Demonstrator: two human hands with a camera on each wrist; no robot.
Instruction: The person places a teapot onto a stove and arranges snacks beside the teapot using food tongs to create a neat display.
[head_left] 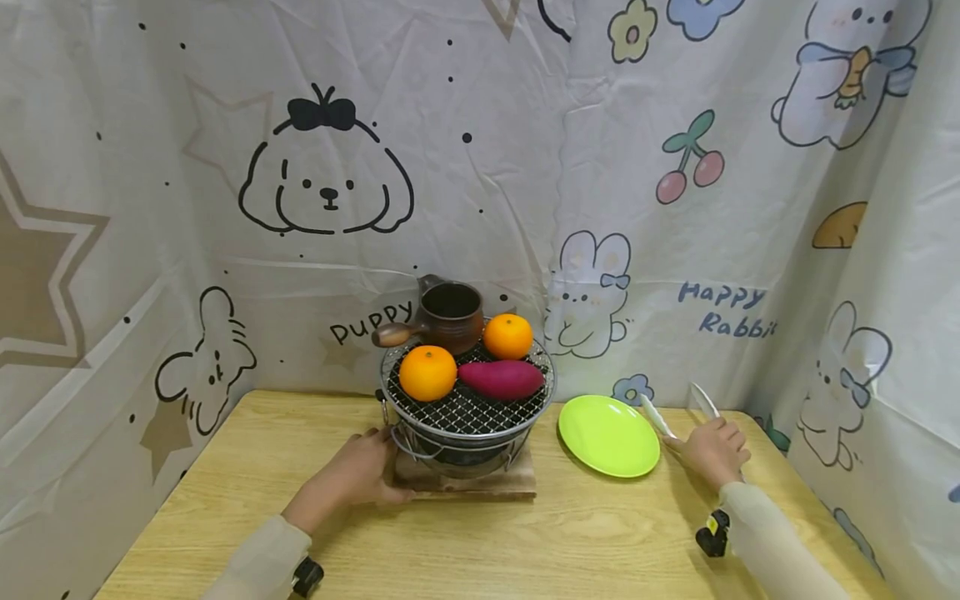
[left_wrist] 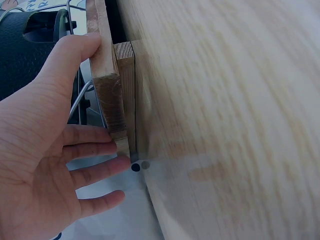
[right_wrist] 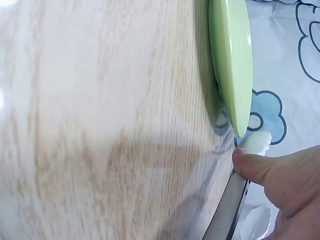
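Observation:
A round tabletop grill (head_left: 465, 429) with a wire mesh top stands on a wooden board (head_left: 487, 486). On the mesh are a brown side-handled pot (head_left: 453, 321), a front orange (head_left: 427, 373), a rear orange (head_left: 508, 337) and a purple sweet potato (head_left: 502, 380). My left hand (head_left: 363, 471) rests at the board's left front corner. In the left wrist view its thumb touches the board (left_wrist: 107, 90), and the other fingers are spread, fairly straight. My right hand (head_left: 712, 452) grips white-tipped metal tongs (right_wrist: 230, 205), arms spread apart, beside the green plate (head_left: 609, 436).
The light wood table (head_left: 592, 542) carries everything. A printed fabric curtain (head_left: 480, 217) hangs close behind the grill and plate, and also along both sides. The pot's handle (head_left: 393, 335) sticks out past the grill's left rim.

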